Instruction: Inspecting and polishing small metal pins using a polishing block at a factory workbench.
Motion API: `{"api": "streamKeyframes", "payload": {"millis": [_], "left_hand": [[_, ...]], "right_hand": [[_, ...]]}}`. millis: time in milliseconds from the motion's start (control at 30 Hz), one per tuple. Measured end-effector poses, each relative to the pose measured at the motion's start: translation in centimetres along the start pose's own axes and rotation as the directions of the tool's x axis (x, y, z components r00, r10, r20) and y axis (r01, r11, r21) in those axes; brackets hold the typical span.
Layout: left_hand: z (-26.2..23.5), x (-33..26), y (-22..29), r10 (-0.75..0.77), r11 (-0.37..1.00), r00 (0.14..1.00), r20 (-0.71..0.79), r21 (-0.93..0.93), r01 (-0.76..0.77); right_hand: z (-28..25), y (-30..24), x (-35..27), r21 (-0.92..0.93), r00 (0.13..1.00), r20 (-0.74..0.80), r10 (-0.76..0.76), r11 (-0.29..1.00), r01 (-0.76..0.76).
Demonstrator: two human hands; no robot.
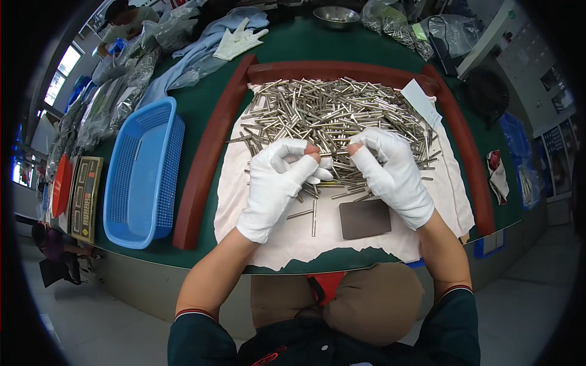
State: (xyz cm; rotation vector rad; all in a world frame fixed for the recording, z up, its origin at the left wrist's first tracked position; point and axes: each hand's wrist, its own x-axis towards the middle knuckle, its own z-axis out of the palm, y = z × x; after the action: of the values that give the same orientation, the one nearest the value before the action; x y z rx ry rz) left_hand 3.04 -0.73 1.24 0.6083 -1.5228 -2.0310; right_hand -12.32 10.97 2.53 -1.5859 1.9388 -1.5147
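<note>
A big heap of slim metal pins (305, 113) lies on a pale cloth (238, 207). Over its near side I hold both hands up, in white gloves with bare thumb and finger tips. My left hand (278, 183) is closed in a pinch, and so is my right hand (394, 174), facing it a short way off. A thin metal pin seems to span the fingertips, though it blends into the heap behind. Two loose pins (314, 218) lie on the cloth below my left hand. Near my right wrist rests a flat dark rectangular block (365, 219).
A reddish-brown frame (204, 177) borders the cloth left, right and far side. Left of it stands a blue plastic basket (140, 229). A paper slip (421, 102) leans on the heap. Farther back are a white glove (242, 41), a metal bowl (337, 17) and bagged pins (397, 27).
</note>
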Motion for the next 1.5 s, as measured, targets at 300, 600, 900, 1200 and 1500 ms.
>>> {"api": "streamKeyframes", "payload": {"millis": [300,600,900,1200,1500], "left_hand": [[0.6,0.0,-0.1,-0.038,0.995,0.997,0.071,0.097,0.031],[0.1,-0.1,0.4,-0.145,0.985,0.982,0.123,0.114,0.131],[0.1,0.0,0.3,-0.146,0.978,0.984,0.097,0.162,0.130],[0.1,0.0,0.2,-0.170,0.973,0.982,0.088,0.175,0.153],[0.0,-0.2,0.5,-0.208,0.969,0.972,0.112,0.156,0.190]], "right_hand": [[0.6,0.0,-0.1,-0.100,1.000,-0.009,-0.002,0.995,0.001],[1.1,0.7,-0.3,-0.325,0.934,-0.012,-0.358,0.884,0.335],[1.2,0.4,-0.4,-0.313,0.942,-0.026,-0.335,0.897,0.310],[1.2,0.1,-0.4,-0.184,0.992,-0.038,-0.122,0.976,0.113],[1.1,0.0,-0.4,-0.227,0.985,0.009,-0.171,0.959,0.169]]}}
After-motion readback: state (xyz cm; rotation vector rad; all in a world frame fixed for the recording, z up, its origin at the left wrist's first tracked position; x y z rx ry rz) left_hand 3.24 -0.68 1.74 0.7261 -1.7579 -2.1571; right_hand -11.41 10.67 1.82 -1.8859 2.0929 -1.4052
